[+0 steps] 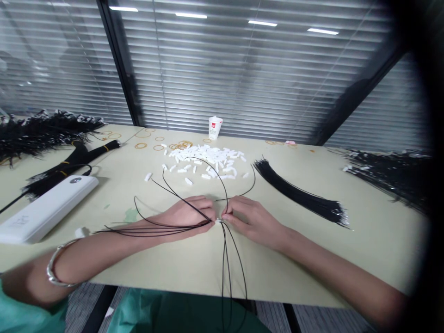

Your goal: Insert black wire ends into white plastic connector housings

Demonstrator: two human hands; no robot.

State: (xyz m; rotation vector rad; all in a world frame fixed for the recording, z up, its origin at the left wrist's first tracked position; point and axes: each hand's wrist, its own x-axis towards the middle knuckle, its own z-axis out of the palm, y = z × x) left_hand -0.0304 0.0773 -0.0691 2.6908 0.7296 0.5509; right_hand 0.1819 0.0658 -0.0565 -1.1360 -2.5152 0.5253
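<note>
Near the front middle of the table, my left hand [194, 212] is closed around a small white connector [218, 221], most of it hidden by the fingers. Several thin black wires [169, 226] fan out from it, some across my left forearm and others hanging over the table's front edge. My right hand [248, 217] meets it from the right, thumb and forefinger pinched on a black wire right beside the connector. Beyond both hands lies a loose pile of small white connector housings [211, 157].
A bundle of black wires [298, 192] lies to the right, with a larger heap [388, 173] beyond. On the left are a white power bank [48, 210], banded wire bundles [83, 157] and a wire heap [38, 134]. A paper cup [214, 128] and rubber bands [182, 144] sit behind.
</note>
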